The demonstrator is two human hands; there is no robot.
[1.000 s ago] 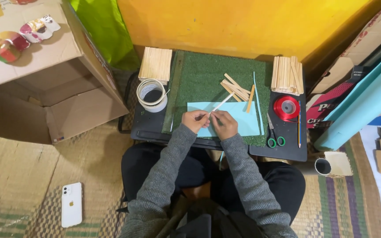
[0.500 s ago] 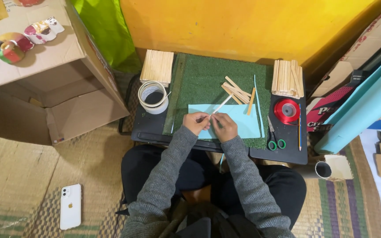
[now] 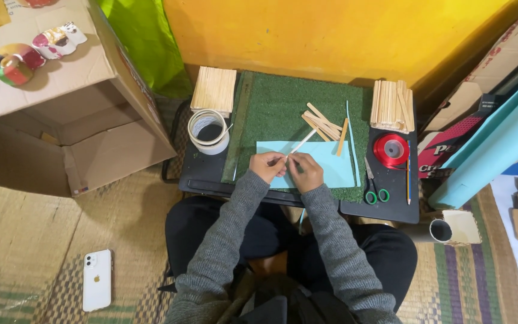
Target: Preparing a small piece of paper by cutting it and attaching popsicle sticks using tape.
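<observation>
My left hand and my right hand meet over a light blue paper sheet lying on a green mat. Together they pinch the near end of a thin white stick, which slants up and to the right. Loose wooden craft sticks lie on the mat just beyond the paper.
A white tape roll sits left of the mat. Stacks of wooden sticks stand at the back left and back right. A red ribbon spool, scissors and a pencil lie on the right. A white phone rests on the woven floor mat.
Both hands stay at the paper with the thin stick between them; only slight finger shifts show.
</observation>
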